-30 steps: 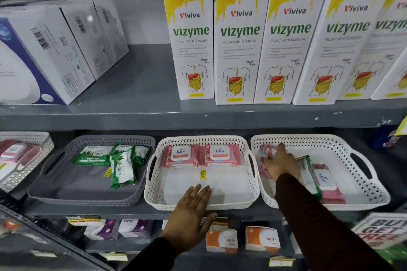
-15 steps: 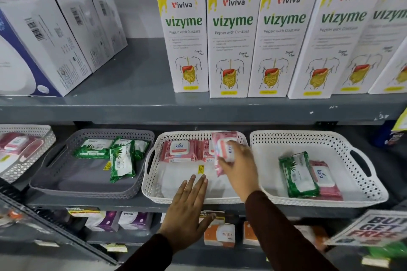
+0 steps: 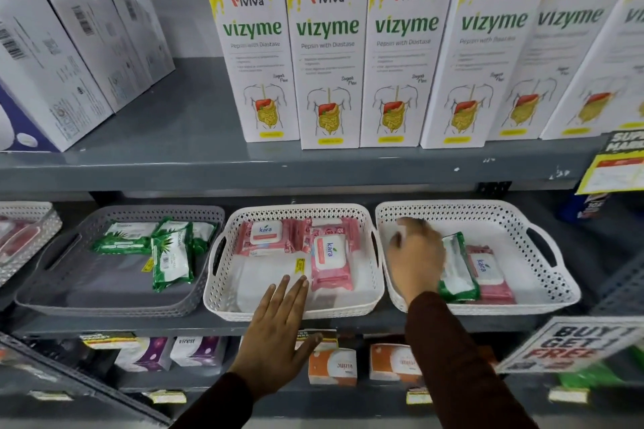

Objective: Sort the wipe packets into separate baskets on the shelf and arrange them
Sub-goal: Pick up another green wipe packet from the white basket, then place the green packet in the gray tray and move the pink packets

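Three baskets stand side by side on the middle shelf. The grey basket [image 3: 104, 299] at left holds green wipe packets [image 3: 172, 254]. The middle white basket [image 3: 296, 312] holds pink kara packets, two at the back [image 3: 266, 237] and one lying lengthwise at the right [image 3: 329, 259]. The right white basket [image 3: 543, 289] holds a green packet [image 3: 458, 268] lying over a pink one [image 3: 488, 268]. My left hand [image 3: 278, 334] rests flat and open on the middle basket's front rim. My right hand [image 3: 416, 254], blurred, is inside the right basket, just left of the green packet, holding nothing.
A further white basket [image 3: 24, 240] with pink packets sits at far left. Tall Vizyme cartons [image 3: 327, 45] and white boxes [image 3: 69, 56] fill the upper shelf. Small boxes [image 3: 332, 366] line the lower shelf. A promo sign [image 3: 571, 345] sticks out at lower right.
My right hand took a pink packet from the right basket, set it down in the middle basket, and has returned to the right basket. The left hand stayed on the rim.
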The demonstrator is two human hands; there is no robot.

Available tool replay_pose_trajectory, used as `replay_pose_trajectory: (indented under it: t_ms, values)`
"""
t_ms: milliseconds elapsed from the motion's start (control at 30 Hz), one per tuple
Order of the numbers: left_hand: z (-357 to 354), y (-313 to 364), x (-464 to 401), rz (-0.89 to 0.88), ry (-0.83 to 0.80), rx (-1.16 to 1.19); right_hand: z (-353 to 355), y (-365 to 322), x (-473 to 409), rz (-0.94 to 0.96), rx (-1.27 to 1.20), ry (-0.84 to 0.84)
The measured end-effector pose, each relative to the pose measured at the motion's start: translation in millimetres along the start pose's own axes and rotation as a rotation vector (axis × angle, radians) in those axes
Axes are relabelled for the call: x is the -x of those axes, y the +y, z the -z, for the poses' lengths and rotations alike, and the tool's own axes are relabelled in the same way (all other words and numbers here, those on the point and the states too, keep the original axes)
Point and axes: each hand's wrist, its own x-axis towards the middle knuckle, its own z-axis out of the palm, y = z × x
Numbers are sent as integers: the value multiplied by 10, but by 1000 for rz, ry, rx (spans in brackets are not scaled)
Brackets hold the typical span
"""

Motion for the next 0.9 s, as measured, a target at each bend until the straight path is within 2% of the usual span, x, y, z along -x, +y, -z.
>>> replay_pose_trajectory:
  t_ms: [67, 133, 200, 300, 433, 533, 633, 733, 833, 900]
  values:
    - [-33, -8, 1, 1, 5, -5, 134, 286, -117, -241, 300, -157]
    - [-54, -14, 8, 22, 2, 1, 225, 505, -146, -419, 394, -366]
    - [-70, -17, 27, 28, 6, 13, 199, 646, -112, -433, 409, -432]
    - [-83, -30, 88, -4, 33, 49, 117, 733, -103, -384, 415, -383]
    - [-60, -222, 295, -22, 41, 73, 175, 686, -151, -404, 169, -154]
    - [-34, -549, 510, 21, 41, 79, 274, 355, -97, -316, -67, 76]
    - [55, -913, 701, 89, 61, 72, 295, -169, -7, -147, -309, 146]
    - [183, -1357, 892, 109, 53, 35, 23, -800, 174, 63, -449, 2]
    - [251, -1746, 1116, 44, 2, 2, -408, -1445, 476, 174, -441, -247]
    - [261, -1958, 1256, 63, 23, 50, -682, -1850, 677, 266, -434, -371]
